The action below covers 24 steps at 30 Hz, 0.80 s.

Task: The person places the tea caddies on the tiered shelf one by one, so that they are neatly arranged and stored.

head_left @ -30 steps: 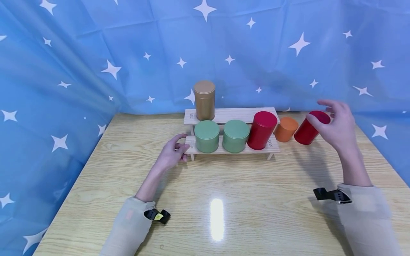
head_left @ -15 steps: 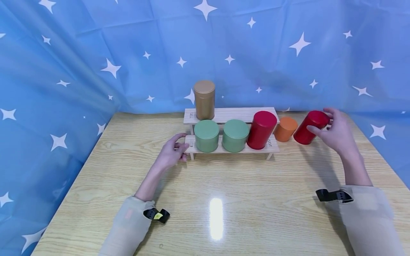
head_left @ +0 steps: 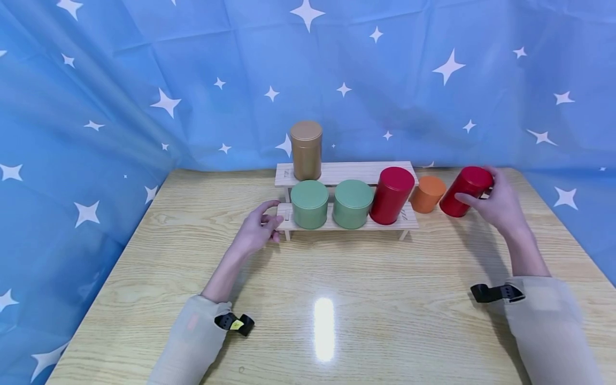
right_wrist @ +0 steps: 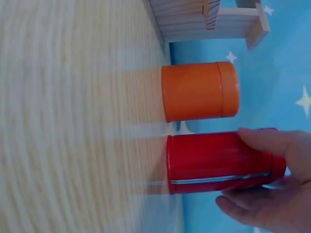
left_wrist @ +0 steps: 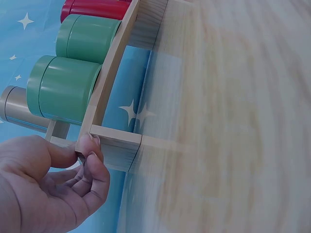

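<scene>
My left hand (head_left: 255, 230) pinches the left end of a two-tier wooden shelf's lower board (head_left: 285, 210); in the left wrist view, the thumb and fingers meet at its corner. On this board stand two green tins (head_left: 309, 206) and a tall red tin (head_left: 392, 197). A tall gold tin (head_left: 306, 152) is on the upper tier (head_left: 366, 172), at the left. My right hand (head_left: 502, 206) holds another red tin (right_wrist: 214, 160) near its lid, thumb on one side and fingers on the other. That tin's base appears to stand on the table.
A short orange tin (head_left: 428, 195) stands on the table between the shelf and the held red tin, close to both. The pale wood table (head_left: 385, 299) ends at the back against a blue star-patterned cloth (head_left: 216, 53).
My right hand has come down onto the right-hand red tin, and its fingers have closed round it. My left hand stays at the shelf's corner. The tins have not visibly moved.
</scene>
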Each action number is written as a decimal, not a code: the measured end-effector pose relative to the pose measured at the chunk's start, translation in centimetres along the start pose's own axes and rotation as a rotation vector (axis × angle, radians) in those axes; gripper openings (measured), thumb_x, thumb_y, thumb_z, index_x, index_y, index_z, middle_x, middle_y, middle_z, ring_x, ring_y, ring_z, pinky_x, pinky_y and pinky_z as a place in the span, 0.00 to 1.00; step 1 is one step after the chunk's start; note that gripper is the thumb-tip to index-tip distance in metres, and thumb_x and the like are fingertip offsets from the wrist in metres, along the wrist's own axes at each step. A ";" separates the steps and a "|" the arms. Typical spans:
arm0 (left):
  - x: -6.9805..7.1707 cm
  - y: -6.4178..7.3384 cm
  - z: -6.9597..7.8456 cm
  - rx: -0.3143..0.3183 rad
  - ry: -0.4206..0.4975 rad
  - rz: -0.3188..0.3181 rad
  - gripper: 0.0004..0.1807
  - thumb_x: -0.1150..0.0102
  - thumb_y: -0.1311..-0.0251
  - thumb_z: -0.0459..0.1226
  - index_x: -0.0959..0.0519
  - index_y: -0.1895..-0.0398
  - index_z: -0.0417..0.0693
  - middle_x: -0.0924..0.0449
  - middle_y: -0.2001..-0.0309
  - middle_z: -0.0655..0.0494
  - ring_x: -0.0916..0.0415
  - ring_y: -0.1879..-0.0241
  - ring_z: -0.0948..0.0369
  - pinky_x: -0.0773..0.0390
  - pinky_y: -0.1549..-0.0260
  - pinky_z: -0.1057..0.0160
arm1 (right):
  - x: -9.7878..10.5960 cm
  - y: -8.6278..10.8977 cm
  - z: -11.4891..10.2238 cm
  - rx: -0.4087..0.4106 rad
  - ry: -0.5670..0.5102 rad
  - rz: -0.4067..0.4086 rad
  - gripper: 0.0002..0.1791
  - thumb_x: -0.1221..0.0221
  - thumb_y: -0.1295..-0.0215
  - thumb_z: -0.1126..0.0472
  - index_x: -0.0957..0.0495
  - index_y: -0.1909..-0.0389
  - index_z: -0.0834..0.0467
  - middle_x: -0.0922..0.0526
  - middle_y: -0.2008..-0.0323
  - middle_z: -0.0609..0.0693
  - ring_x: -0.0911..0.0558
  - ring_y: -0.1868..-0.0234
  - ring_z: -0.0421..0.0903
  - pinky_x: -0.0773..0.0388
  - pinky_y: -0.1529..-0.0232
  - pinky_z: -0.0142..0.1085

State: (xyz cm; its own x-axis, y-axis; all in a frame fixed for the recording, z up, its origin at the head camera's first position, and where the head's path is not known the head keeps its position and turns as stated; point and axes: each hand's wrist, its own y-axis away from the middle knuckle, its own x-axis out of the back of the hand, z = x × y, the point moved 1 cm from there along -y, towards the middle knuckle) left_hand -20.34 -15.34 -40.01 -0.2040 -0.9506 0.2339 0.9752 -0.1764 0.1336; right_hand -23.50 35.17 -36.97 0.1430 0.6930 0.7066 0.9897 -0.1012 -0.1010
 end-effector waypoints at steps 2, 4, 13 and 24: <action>0.0 0.0 0.0 -0.001 0.001 0.000 0.27 0.50 0.24 0.32 0.40 0.24 0.42 0.22 0.60 0.43 0.24 0.78 0.61 0.18 0.72 0.62 | -0.1 0.0 0.2 -0.005 -0.001 0.009 0.49 0.35 0.32 0.54 0.55 0.23 0.67 0.40 0.33 0.72 0.36 0.38 0.69 0.32 0.62 0.27; 0.0 0.0 0.0 -0.002 0.002 0.000 0.28 0.50 0.24 0.32 0.40 0.24 0.42 0.22 0.60 0.44 0.24 0.78 0.61 0.19 0.72 0.62 | -0.2 0.0 0.3 -0.014 -0.007 0.022 0.48 0.35 0.31 0.53 0.53 0.23 0.67 0.39 0.33 0.71 0.35 0.39 0.68 0.32 0.63 0.24; 0.0 -0.2 0.0 -0.004 0.005 -0.004 0.28 0.50 0.24 0.32 0.40 0.24 0.41 0.22 0.61 0.44 0.24 0.79 0.62 0.18 0.71 0.62 | 0.4 0.4 0.0 -0.059 -0.037 0.114 0.49 0.34 0.33 0.49 0.51 0.22 0.64 0.38 0.32 0.68 0.33 0.40 0.63 0.33 0.65 0.16; 0.0 -0.1 0.0 -0.010 0.003 -0.008 0.28 0.50 0.24 0.31 0.41 0.24 0.40 0.22 0.60 0.43 0.24 0.78 0.61 0.18 0.72 0.61 | 1.4 1.2 -2.2 -0.040 -0.121 0.266 0.44 0.31 0.35 0.54 0.44 0.22 0.48 0.33 0.30 0.55 0.30 0.41 0.42 0.26 0.43 0.26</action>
State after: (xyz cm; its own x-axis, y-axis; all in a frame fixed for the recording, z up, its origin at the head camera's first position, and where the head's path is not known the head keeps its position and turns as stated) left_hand -20.42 -15.33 -40.03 -0.2115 -0.9500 0.2298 0.9744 -0.1865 0.1258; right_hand -22.10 34.45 -34.61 0.3986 0.7181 0.5705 0.9171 -0.3170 -0.2417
